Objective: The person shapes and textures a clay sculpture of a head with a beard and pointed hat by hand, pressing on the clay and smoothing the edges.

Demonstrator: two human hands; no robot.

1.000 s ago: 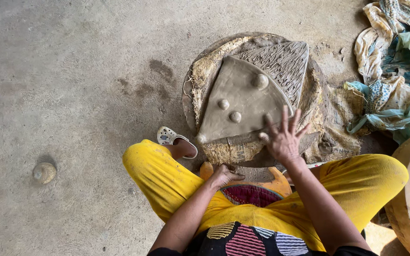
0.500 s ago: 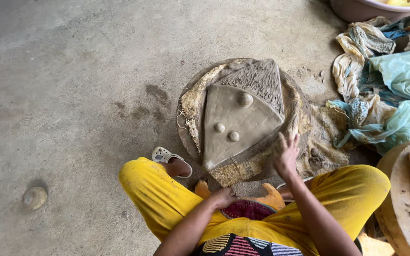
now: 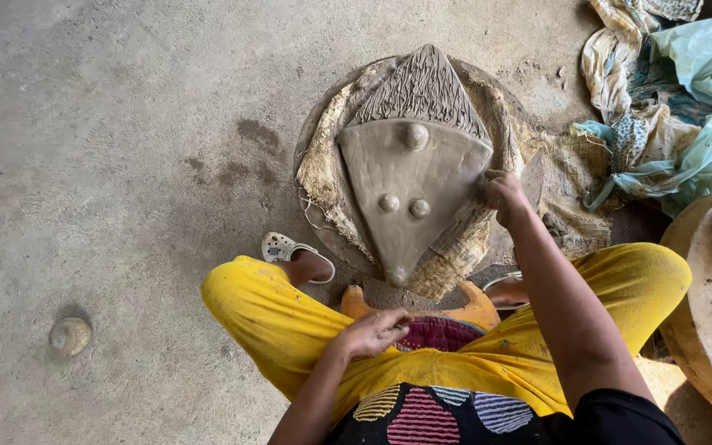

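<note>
Clay relief (image 3: 409, 194) on round board (image 3: 311, 140); right hand (image 3: 504, 194) grips its edge, left hand (image 3: 377, 330) fisted, cloths (image 3: 661, 124) beside

Wet grey clay slab (image 3: 409, 177): smooth, slightly glossy, w/ combed rough top. Coarse woven burlap (image 3: 455, 255) is seen beneath it, frayed. Floor (image 3: 125, 124), left of frame: matt rough concrete. Upper right: crumpled cloth (image 3: 620, 66), thin glossy plastic (image 3: 710, 58).

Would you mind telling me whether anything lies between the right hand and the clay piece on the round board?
Nothing visible does: the right hand already rests against the right edge of the clay piece; only woven cloth lies underneath.
</note>
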